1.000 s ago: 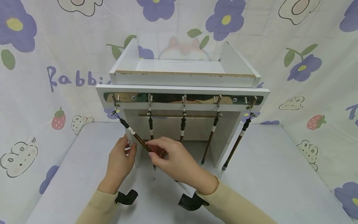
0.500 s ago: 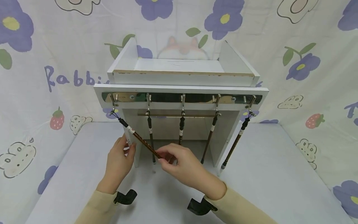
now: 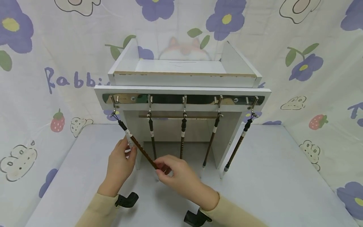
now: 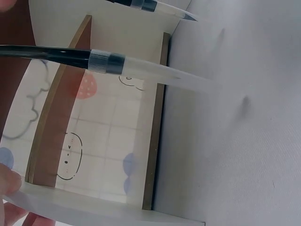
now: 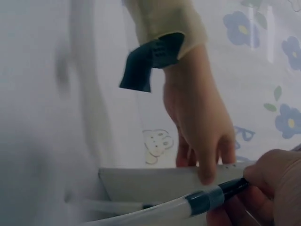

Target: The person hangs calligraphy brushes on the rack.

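Note:
A writing brush (image 3: 140,147) with a slim brown handle hangs by its cord loop from the leftmost hook (image 3: 114,104), slanting down to the right. My right hand (image 3: 182,181) pinches it low on the handle between thumb and fingers. In the right wrist view, its grey ferrule (image 5: 207,200) and long white bristles (image 5: 150,214) stick out past the fingers. My left hand (image 3: 120,165) grips the front edge of the white stand's left side panel (image 3: 134,123), thumb inside and fingers outside. Two white-bristled brush heads (image 4: 146,68) cross the left wrist view.
Several more brushes (image 3: 212,138) hang from the other hooks on the metal strip (image 3: 170,99) of the white stand (image 3: 181,89). An open tray-like top (image 3: 181,66) sits above. White tabletop (image 3: 269,176) extends below, with a printed cloth (image 3: 297,41) behind.
My right hand first moved right and down along the brush, then slightly left and further down, now nearer the handle's lower end. The left hand stays on the panel.

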`<move>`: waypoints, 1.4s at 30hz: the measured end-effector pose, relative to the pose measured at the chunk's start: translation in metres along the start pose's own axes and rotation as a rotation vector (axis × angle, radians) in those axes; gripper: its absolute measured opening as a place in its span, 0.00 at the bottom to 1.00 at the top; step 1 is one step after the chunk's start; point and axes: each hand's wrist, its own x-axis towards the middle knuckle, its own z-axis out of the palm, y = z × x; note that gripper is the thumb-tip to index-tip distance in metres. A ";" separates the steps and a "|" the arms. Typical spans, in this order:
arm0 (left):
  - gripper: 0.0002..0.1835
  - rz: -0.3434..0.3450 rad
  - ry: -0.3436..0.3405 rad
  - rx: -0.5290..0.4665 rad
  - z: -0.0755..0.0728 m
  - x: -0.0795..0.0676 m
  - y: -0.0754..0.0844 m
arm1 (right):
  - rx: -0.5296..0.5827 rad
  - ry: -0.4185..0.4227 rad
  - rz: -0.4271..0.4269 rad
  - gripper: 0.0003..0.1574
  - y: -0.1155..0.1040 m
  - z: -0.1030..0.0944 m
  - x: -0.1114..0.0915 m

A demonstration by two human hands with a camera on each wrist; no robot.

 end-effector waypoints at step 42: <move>0.09 -0.088 -0.082 -0.058 -0.006 -0.003 -0.001 | -0.134 0.213 -0.083 0.12 0.030 0.022 -0.014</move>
